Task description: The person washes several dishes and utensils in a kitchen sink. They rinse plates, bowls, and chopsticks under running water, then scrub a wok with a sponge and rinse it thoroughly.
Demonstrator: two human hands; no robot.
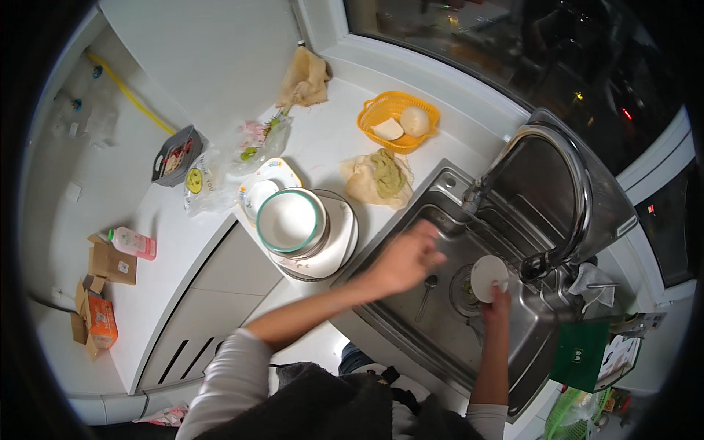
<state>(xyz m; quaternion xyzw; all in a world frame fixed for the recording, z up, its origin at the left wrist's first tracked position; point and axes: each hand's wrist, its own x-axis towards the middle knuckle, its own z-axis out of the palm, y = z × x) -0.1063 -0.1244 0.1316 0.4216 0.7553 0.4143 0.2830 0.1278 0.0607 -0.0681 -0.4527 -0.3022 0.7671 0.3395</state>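
My right hand (496,302) grips the rim of a small white dish (489,279) under the faucet (583,192), over the steel sink (385,324). Blurred by motion, my left hand (410,261) hovers above the sink's left part, and nothing shows in it. A spoon (425,297) lies on the sink floor beside the drain strainer (465,290). To the left, on the counter, a bowl with a green rim (287,221) tops a stack of bowls on white plates (335,258).
Behind the sink are crumpled cloths (385,179) and a yellow basket (399,104) with pale food. Plastic bags (212,179), a grey basket (179,157), a pink bottle (137,243) and cardboard boxes (113,264) stand leftward. A green bag (580,355) is at the sink's right.
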